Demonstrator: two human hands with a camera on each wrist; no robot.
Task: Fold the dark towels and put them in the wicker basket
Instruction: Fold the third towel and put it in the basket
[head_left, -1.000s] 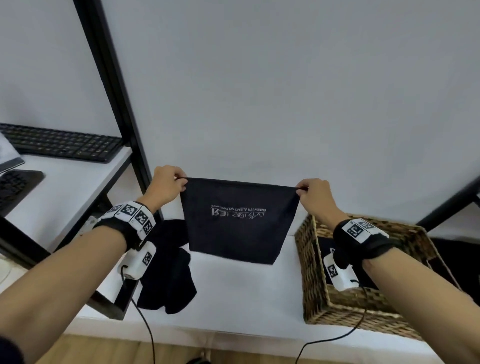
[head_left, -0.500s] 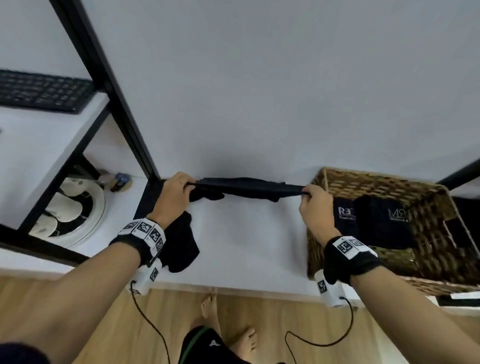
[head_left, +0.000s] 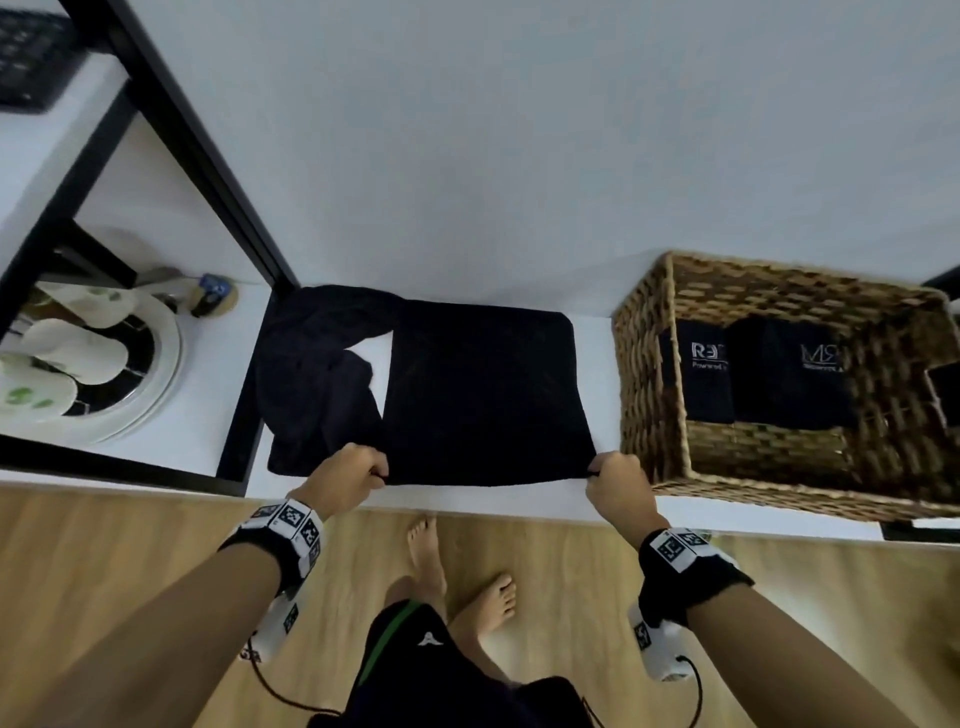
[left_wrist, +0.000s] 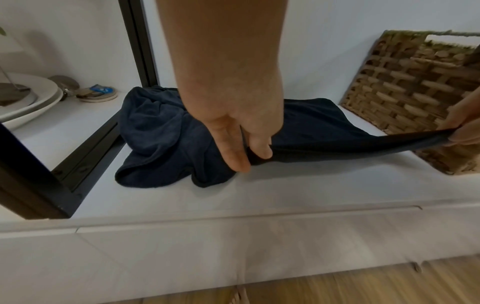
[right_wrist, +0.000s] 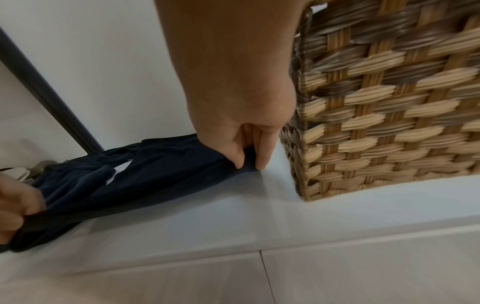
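A dark towel (head_left: 483, 395) lies spread flat on the white shelf (head_left: 597, 332), between a crumpled dark towel (head_left: 311, 384) on its left and the wicker basket (head_left: 649, 374) on its right. My left hand (head_left: 349, 480) pinches the spread towel's near left corner (left_wrist: 262, 156). My right hand (head_left: 615, 486) pinches its near right corner (right_wrist: 246, 162), close to the basket's wall (right_wrist: 389, 115). Folded dark towels (head_left: 769, 379) with white lettering lie inside the basket. The crumpled towel (left_wrist: 161, 135) bunches behind my left hand (left_wrist: 244, 148).
A black frame post (head_left: 208, 156) rises at the shelf's back left. Left of it stand a white plate with slippers (head_left: 88, 364) and a small coaster (head_left: 213, 296). Wooden floor (head_left: 571, 597) and the person's bare feet (head_left: 462, 571) lie below the shelf's front edge.
The towel hung in the air from both hands a second ago. It was swung down and now lies flat on the shelf, my hands drawn back to its near edge.
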